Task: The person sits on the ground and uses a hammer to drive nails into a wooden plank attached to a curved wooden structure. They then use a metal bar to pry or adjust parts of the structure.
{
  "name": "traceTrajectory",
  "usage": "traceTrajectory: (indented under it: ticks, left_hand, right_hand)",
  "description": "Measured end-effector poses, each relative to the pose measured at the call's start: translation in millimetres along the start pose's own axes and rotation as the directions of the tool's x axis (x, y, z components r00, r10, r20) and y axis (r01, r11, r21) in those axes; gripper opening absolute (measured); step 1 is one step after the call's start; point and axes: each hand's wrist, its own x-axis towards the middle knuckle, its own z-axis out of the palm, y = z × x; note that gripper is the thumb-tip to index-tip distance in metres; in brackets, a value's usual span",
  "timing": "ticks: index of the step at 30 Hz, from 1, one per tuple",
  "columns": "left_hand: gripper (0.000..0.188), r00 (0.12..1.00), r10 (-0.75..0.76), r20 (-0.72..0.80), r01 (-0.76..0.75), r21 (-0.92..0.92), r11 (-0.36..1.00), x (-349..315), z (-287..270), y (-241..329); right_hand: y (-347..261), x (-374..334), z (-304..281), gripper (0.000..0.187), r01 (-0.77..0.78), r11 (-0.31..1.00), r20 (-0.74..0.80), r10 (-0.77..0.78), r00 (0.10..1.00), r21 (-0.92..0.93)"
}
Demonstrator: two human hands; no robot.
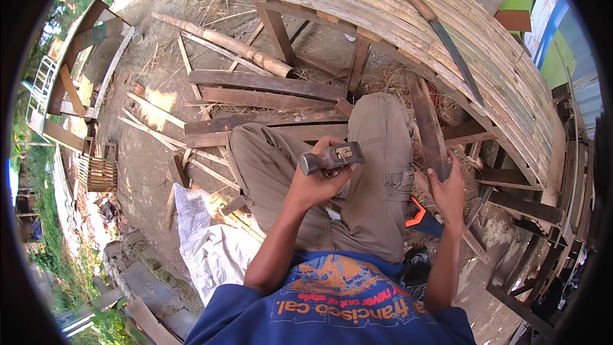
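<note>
In the head view, the left hand (321, 182) has its fingers wrapped round a hammer (331, 159) close to its head, over the brown trousers (377, 207). Farther right, the right hand (449, 186) clasps a dark plank (424, 118) by its near end — thumb and fingers at opposite edges. The hammer should feel head-heavy, better swung from the handle; the plank looks stiff, probably rough — best held by its edges.

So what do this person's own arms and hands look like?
Both the left hand and the right hand are ordinary human hands, ungloved, with no cables. The forearms are bare, with no watch or bracelet visible. Higher up are the blue sleeves of a shirt with orange and red print across it.
</note>
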Motion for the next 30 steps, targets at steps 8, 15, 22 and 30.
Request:
traceTrajectory:
  ticks: [8,15,22,30]
  left_hand:
    - [0.032,0.962,0.251,-0.109,-0.223,0.218,0.950,-1.8,-6.3,8.3]
    - [0.034,0.945,0.305,-0.123,-0.264,0.267,0.927,-2.6,-11.2,4.7]
    - [0.033,0.946,0.282,-0.161,-0.235,0.263,0.936,-2.2,-5.5,4.4]
    - [0.046,0.947,0.318,-0.054,-0.318,0.017,0.948,-18.0,-11.3,-3.3]
  right_hand:
    - [108.9,77.8,73.1,0.063,-0.072,0.988,-0.024,0.069,0.997,-0.139]
    - [84.3,88.7,81.7,0.036,0.259,0.959,-0.260,-0.281,0.924,-0.116]
    - [-124.4,-39.0,30.4,0.021,0.592,0.633,-0.221,-0.568,0.793,0.498]
    - [-151.4,-67.2,54.3,0.023,0.590,0.511,-0.180,-0.641,0.746,0.625]
